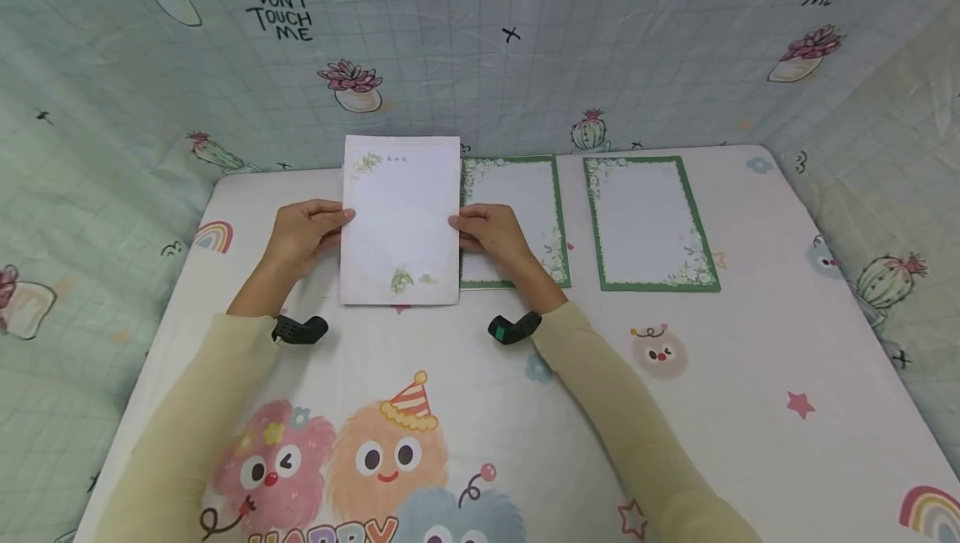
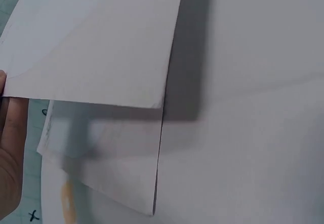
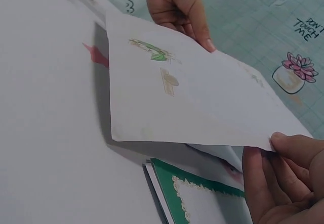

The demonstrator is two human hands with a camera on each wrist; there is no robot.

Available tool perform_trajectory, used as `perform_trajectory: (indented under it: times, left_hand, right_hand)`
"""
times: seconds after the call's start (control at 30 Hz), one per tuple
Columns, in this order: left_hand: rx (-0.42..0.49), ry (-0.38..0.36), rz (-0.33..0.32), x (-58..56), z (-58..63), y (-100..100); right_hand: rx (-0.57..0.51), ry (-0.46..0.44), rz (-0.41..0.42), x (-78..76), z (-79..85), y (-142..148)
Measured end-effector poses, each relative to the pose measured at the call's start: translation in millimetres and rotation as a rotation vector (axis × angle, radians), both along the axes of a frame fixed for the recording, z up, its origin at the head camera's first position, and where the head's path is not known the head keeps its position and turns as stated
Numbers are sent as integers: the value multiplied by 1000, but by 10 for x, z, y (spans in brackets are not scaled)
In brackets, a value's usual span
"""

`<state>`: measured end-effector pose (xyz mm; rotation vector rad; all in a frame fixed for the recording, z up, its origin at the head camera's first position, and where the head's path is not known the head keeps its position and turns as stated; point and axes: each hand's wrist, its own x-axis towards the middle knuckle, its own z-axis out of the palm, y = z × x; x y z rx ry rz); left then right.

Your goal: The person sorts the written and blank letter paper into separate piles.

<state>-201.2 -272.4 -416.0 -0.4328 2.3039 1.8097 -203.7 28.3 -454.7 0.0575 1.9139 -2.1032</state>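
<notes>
A white sheet of decorated paper (image 1: 400, 222) with small leafy prints is held above the table at its two side edges. My left hand (image 1: 306, 234) pinches the left edge, thumb on top. On the opposite edge my right hand (image 1: 491, 234) pinches it between the thumb and the fingers below. In the left wrist view another white sheet (image 2: 111, 148) lies beneath the held one, partly covered by it. A green-bordered pad (image 1: 517, 193) with white flowers lies under and beside my right hand, its left part hidden by the held sheet.
A second green-bordered pad (image 1: 645, 226) lies farther right, near the table's back edge. The white tablecloth (image 1: 750, 476) carries printed cartoon faces and stars. Behind the table hangs a pale green patterned cloth (image 1: 465, 76), and the same cloth closes off both sides.
</notes>
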Motion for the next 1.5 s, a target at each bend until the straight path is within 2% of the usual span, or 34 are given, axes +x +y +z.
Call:
perform_trajectory:
  times: [0.13,0.27,0.53,0.87,1.0,1.27,1.5]
  left_hand:
    - [-68,23,-31,-27,16,-60]
    - [-111,12,-31,-32,9,-149]
    - [-114,9,-24,3,12,-229]
    - [-197,58,-40,-5,-44,-285]
    - [-198,67,-35,-22,-93,-321]
    - [-149,39,-25,-44,-196,-395]
    - [-147,55,-16,-41,-210,-411]
  right_hand:
    - [2,14,-10,-10,10,-38]
    - [3,23,9,-23,3,-93]
    - [33,67,13,-31,2,-162]
    - [107,72,6,-65,30,-235]
    - [123,59,-5,-75,34,-280]
    - [160,50,-19,-114,13,-331]
    - [166,56,0,-127,10,-348]
